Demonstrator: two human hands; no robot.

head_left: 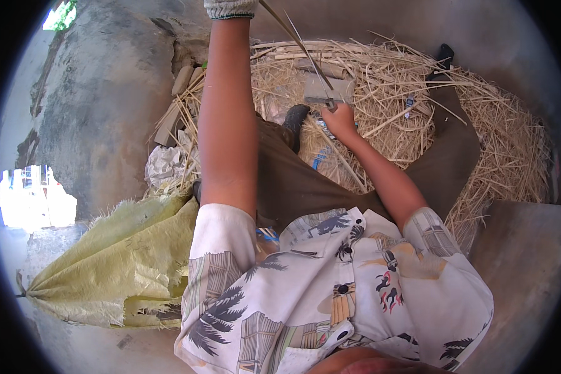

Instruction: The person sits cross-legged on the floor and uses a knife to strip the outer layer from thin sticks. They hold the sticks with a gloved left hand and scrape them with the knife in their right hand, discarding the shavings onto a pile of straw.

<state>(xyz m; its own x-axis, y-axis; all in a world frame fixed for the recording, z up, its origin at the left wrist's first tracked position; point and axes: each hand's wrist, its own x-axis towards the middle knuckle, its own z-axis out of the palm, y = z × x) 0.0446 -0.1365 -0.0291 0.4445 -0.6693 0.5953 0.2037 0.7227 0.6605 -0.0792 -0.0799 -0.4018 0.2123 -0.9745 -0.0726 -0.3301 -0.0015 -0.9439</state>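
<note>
My left arm stretches up to the top edge, where my left hand [230,9] wears a pale knitted glove. Only the cuff and lower part of the glove show; its fingers are cut off by the frame. My bare right hand [340,121] is closed round the dark handle of a knife [331,105], which points upward. A long, thin strip of split bamboo [299,40] runs from near the glove down to the knife. A second pale sliver stands beside it. Just beyond my right hand lies a flat grey block [328,90].
Straw-like shavings [505,137] spread over the floor around my outstretched legs [458,134]. A torn yellow-green woven sack [124,262] lies at the left, near crumpled pale paper [163,165]. A stained wall [118,93] rises at the left.
</note>
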